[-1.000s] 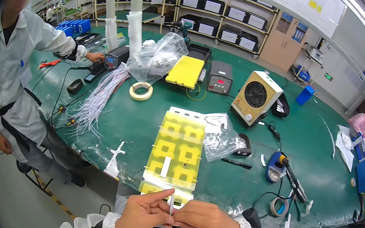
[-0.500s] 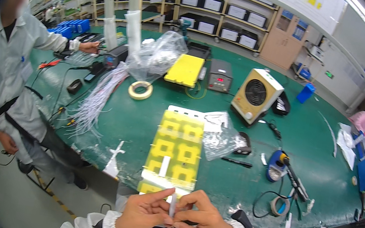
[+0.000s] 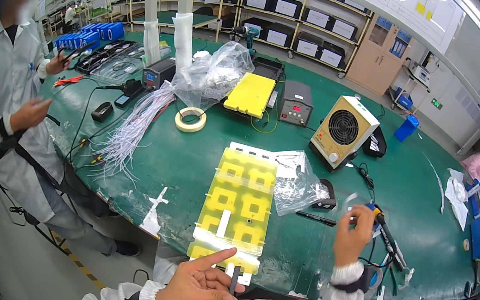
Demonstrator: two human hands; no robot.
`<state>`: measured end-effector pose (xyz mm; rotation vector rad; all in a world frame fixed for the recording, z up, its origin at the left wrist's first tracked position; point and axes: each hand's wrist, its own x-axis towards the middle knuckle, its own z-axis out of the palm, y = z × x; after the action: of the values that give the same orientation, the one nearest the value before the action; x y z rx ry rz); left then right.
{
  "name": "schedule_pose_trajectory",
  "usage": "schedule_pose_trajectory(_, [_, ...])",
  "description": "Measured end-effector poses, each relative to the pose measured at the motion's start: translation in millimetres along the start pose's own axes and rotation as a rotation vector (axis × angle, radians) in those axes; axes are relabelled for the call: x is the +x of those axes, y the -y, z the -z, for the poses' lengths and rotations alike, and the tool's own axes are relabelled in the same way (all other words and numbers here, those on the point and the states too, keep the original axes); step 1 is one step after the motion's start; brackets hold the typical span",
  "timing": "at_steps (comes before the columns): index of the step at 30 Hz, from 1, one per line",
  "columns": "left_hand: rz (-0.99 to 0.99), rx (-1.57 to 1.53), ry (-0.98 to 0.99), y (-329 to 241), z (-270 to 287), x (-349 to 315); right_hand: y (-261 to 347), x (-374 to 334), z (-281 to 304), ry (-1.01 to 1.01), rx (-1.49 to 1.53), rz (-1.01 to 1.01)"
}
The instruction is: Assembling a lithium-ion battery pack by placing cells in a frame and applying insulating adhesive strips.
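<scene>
My left hand (image 3: 193, 286) is at the near table edge, thumb and fingers pinching a short dark strip (image 3: 235, 277) upright, while its index finger stretches out. Just beyond it lies a yellow panel (image 3: 239, 190) with square cutouts and a white strip (image 3: 223, 223) on top. My right hand (image 3: 353, 237) is raised over the table to the right of the panel, its fingers pinched together. A thin whitish curl (image 3: 352, 197) shows by its fingertips; whether it is held or lies behind them I cannot tell.
A soldering iron (image 3: 388, 237) in its stand and a tape roll (image 3: 369, 274) are right of my right hand. Beyond the panel are a plastic bag (image 3: 293, 191), a fan unit (image 3: 341, 129) and masking tape (image 3: 191, 119). White wires (image 3: 131, 131) and a co-worker (image 3: 22, 92) are left.
My right hand has left the strip and moved right and up. The strip, pale before, now shows dark in my left hand. The co-worker's hands have moved; the view has shifted slightly.
</scene>
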<state>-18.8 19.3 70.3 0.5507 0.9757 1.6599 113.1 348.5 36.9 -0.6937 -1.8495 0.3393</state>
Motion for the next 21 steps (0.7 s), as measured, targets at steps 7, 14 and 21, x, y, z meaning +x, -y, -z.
schedule_pose_trajectory(7, [-0.178,0.366,-0.059,7.0,1.4,0.3,-39.8,-8.2,20.2,0.42,-0.553,0.0])
schedule_pose_trajectory(14, [-0.294,0.635,-0.027,6.4,1.5,6.7,153.1,-33.6,47.6,0.9,0.665,-0.163])
schedule_pose_trajectory(21, [-0.438,0.752,-0.091,-9.2,0.8,5.9,145.5,-27.6,42.4,0.957,0.784,0.0])
